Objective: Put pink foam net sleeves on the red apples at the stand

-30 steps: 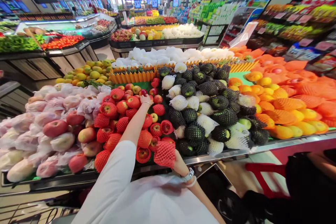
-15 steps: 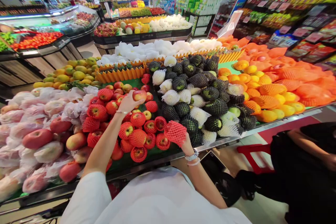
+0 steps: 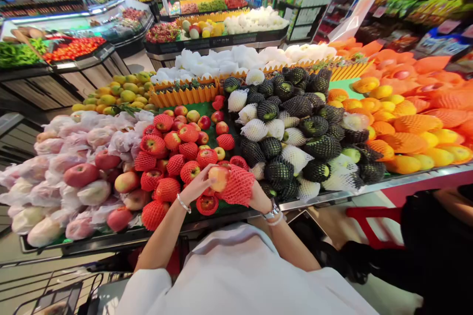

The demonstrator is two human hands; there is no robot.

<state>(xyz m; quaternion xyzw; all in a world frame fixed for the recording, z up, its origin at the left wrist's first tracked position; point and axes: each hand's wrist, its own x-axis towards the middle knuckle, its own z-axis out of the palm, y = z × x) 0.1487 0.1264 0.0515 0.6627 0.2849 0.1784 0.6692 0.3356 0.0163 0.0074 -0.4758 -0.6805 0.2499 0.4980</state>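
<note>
My left hand (image 3: 198,183) is closed around a red-yellow apple (image 3: 219,178), holding it against the left end of a red foam net sleeve (image 3: 239,186). My right hand (image 3: 260,199) grips that sleeve from the right; the mesh covers most of its fingers. Whether the apple is partly inside the sleeve is hard to tell. Just beyond both hands lies a pile of apples (image 3: 190,171), many in red foam nets and several bare. Near my left forearm one netted apple (image 3: 155,214) sits close to the display's front edge.
Paper-wrapped fruit (image 3: 51,174) fills the left side, with a few bare apples. Dark fruit in black and white nets (image 3: 291,138) lies right of the apples, then orange fruit (image 3: 414,138). A metal rail (image 3: 325,200) edges the stand. A person in black (image 3: 439,256) is at right.
My left hand has drawn back from the apple pile with an apple and brought it to the net sleeve in my right hand. The view has shifted too.
</note>
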